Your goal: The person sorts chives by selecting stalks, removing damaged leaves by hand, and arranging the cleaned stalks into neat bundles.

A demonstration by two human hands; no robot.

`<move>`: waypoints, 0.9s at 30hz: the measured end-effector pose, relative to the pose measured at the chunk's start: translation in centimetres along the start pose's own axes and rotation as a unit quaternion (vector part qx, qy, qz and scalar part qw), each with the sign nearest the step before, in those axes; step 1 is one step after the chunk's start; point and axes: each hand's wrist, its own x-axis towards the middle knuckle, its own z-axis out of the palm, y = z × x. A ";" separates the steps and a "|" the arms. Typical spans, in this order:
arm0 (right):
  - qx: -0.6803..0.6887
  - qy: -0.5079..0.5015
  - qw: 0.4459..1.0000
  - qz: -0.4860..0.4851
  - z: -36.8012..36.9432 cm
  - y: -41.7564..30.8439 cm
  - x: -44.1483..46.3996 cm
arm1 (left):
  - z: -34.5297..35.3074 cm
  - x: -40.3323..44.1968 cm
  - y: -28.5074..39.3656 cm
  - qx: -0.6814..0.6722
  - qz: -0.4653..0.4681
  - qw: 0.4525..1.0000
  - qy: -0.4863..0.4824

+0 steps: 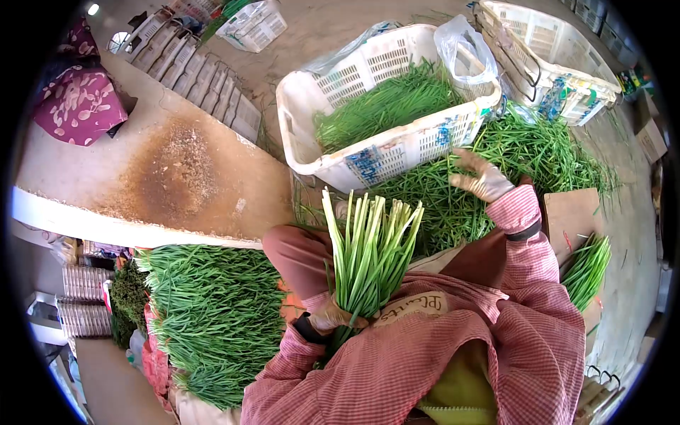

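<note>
My left hand (pixel 331 316), in a thin glove, is wrapped round the lower part of a bunch of green stalks (pixel 368 258). Their pale ends point up and away from me, above my lap. My right hand (pixel 485 178), gloved too, is raised with its fingers apart and nothing in them. It is over the loose heap of green stalks (pixel 453 212), close to the near right corner of a white basket (pixel 397 157). More green stalks (pixel 397 103) lie inside that basket.
A large pile of stalks (pixel 219 319) lies at the left, below a stained slab (pixel 234 177). A small bunch (pixel 589 273) rests on cardboard (pixel 572 212) at the right. Another white basket (pixel 545 35) stands at the back right. Stacked crates (pixel 205 81) are at the upper left.
</note>
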 end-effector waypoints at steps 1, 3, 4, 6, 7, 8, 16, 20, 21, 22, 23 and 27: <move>-0.053 -0.068 0.996 -0.002 0.9 -1.9 -0.3 | -0.1 0.2 -0.1 -0.002 -0.019 1.000 -0.020; -0.092 -0.208 0.972 -0.055 2.9 -4.6 -0.2 | 1.0 0.5 -0.1 0.034 0.018 0.999 -0.005; -0.127 -0.231 0.958 -0.113 4.5 -4.6 -0.2 | 1.4 0.6 0.0 0.071 0.059 0.996 0.013; -0.138 -0.299 0.941 -0.082 6.9 -6.9 -0.9 | 1.5 0.3 -0.1 0.108 0.018 0.994 0.004; -0.013 -0.273 0.959 -0.070 8.3 -4.3 -0.3 | 1.9 0.1 -0.5 0.044 0.030 0.998 0.035; 0.112 -0.245 0.961 -0.057 9.7 -1.9 0.5 | 2.2 0.0 -0.8 -0.022 0.043 0.997 0.067; 0.370 0.195 0.906 0.067 4.6 0.6 1.2 | 3.3 -0.8 -1.0 -0.088 0.053 0.985 0.136; 0.174 -0.094 0.978 0.065 6.0 -5.2 -6.0 | 4.1 0.0 -2.2 -0.134 0.085 0.968 0.195; -0.001 -0.119 0.992 -0.033 8.6 -2.1 -6.3 | 4.4 0.1 -2.0 -0.077 0.091 0.969 0.217; -0.131 -0.159 0.977 -0.046 10.2 -3.3 -7.4 | 4.6 0.3 -1.8 -0.020 0.099 0.966 0.240; -0.269 -0.254 0.928 0.051 11.1 -6.0 -7.9 | 4.7 0.4 -1.9 -0.021 0.098 0.966 0.239; 0.088 0.087 0.983 -0.138 13.3 -1.7 -6.1 | 5.2 -0.2 -1.3 0.009 0.098 0.965 0.241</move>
